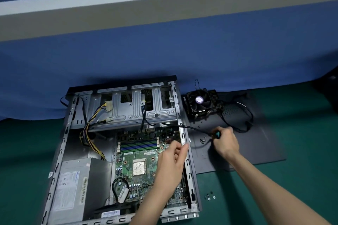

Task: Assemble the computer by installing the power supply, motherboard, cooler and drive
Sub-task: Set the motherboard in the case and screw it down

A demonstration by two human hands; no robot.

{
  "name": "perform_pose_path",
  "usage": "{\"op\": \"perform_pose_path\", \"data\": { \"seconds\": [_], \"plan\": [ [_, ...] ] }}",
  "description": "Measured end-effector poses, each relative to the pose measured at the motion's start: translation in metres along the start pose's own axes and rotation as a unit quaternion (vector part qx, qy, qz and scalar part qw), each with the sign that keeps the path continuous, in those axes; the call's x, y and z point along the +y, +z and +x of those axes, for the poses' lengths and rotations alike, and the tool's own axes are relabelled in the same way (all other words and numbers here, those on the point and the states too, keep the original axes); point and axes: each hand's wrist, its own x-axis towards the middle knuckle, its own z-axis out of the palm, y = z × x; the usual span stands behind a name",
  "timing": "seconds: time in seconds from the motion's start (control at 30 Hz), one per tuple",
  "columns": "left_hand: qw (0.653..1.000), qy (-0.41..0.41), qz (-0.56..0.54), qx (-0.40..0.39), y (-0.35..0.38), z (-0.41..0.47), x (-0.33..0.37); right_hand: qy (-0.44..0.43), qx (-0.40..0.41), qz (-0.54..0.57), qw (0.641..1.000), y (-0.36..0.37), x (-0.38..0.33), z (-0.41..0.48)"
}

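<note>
The open computer case lies flat on the green mat. The grey power supply sits in its near left corner. The green motherboard lies in the case with the bare processor showing. The cooler with its fan stands on the dark side panel, right of the case. My left hand hovers over the motherboard's right side, fingertips drawn together at the case's right rail; anything pinched there is hidden. My right hand grips a teal-handled screwdriver over the panel.
Small screws lie on the side panel by my right hand, and several more screws lie on the mat near the case's front right corner. The metal drive cage and yellow-black power cables fill the far case. A blue partition stands behind.
</note>
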Motion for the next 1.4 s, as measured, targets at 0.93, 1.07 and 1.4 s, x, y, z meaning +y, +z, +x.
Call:
{"op": "perform_pose_path", "data": {
  "seconds": [0.93, 1.07, 1.4],
  "plan": [
    [1.0, -0.019, 0.009, 0.017, 0.002, 0.0, -0.001, -0.065, -0.061, -0.091, 0.992, -0.002, 0.024, 0.026],
    [0.998, -0.014, 0.035, 0.055, 0.0, -0.003, 0.006, 0.005, -0.001, -0.048, 0.999, -0.025, 0.042, 0.022],
    [0.988, 0.098, 0.089, 0.081, 0.0, 0.001, 0.041, -0.058, -0.19, 0.472, 0.859, -0.086, -0.027, -0.04]
  ]
}}
